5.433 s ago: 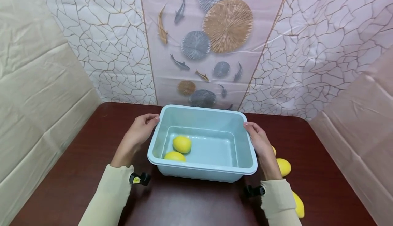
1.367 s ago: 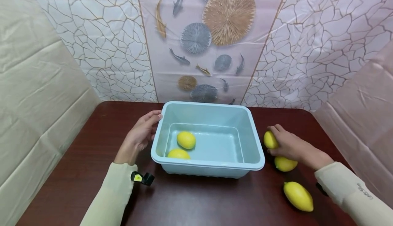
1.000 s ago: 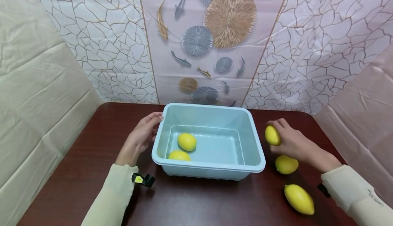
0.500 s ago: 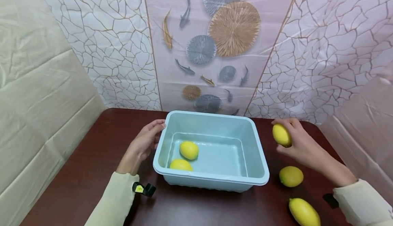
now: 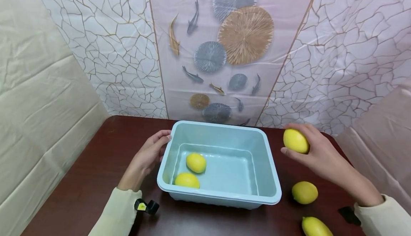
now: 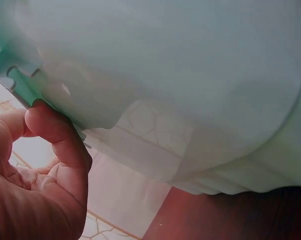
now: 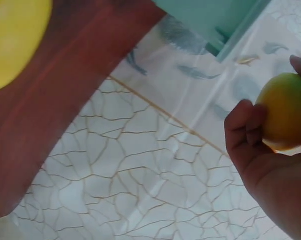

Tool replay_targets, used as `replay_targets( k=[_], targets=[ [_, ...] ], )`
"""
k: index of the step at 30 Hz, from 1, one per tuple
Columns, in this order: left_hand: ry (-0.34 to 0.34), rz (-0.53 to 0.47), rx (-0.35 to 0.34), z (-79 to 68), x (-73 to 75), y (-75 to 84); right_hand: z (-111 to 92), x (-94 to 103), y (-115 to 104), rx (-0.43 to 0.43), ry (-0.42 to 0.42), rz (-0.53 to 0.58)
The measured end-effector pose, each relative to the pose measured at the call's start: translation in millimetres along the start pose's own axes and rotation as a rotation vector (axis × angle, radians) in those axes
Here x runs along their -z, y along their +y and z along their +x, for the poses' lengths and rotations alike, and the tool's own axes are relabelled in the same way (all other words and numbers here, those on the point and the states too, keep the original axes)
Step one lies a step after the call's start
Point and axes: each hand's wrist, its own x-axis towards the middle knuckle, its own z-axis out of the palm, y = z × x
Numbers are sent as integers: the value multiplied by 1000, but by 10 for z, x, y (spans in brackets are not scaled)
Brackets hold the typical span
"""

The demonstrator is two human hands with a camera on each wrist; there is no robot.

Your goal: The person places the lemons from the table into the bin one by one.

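Note:
A light blue plastic basin (image 5: 224, 197) stands on the dark red table, with two lemons (image 5: 196, 163) lying in its left part. My left hand (image 5: 149, 155) pinches the basin's left rim between thumb and fingers; the left wrist view shows that hand (image 6: 50, 165) at the rim from below. Right of the basin, my right hand (image 5: 324, 155) holds a lemon (image 5: 296, 141) above the table, thumb below and fingers over it. In the right wrist view this lemon (image 7: 285, 112) sits within the curled fingers, apart from the basin.
Two more lemons lie on the table right of the basin: one lemon (image 5: 305, 192) below my right hand, another lemon (image 5: 316, 227) at the lower frame edge. A patterned cloth backdrop (image 5: 212, 50) rises behind the table (image 5: 83, 179); beige cloth hangs at both sides.
My right hand let go of the basin's right rim, took a lemon from the table and lifted it. The left hand stays on the left rim. The head view has tilted slightly upward.

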Motion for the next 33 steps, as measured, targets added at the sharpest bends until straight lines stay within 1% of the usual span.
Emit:
replay_targets(
  k=[3, 5, 8, 12, 17, 19, 22, 25, 28, 30, 33],
  targets=[
    [-17, -4, -13, 0, 13, 26, 45, 24, -91, -18, -18, 17],
    [-25, -7, -18, 5, 25, 36, 71, 16, -147, -14, -37, 23],
    [-34, -10, -10, 6, 46, 26, 96, -26, -211, 26, -71, 30],
    [-39, -10, 9, -8, 70, -30, 130, -105, -269, 100, -123, 20],
    [-31, -22, 24, -32, 71, -87, 210, -194, -387, 112, -206, -2],
    [-33, -22, 27, -35, 60, -93, 241, -232, -433, 114, -234, -2],
    [-39, -13, 25, -28, 37, -74, 291, -306, -469, 141, -257, 0],
    [-19, 24, 22, -17, 23, -13, 380, -409, -488, 167, -280, -15],
    [32, 82, 25, -16, 14, 47, 486, -542, -508, 188, -326, -30],
    [55, 106, 29, -19, -6, 67, 520, -617, -511, 196, -366, -44],
    [65, 121, 34, -15, -44, 72, 523, -702, -491, 190, -421, -58]
  ],
)
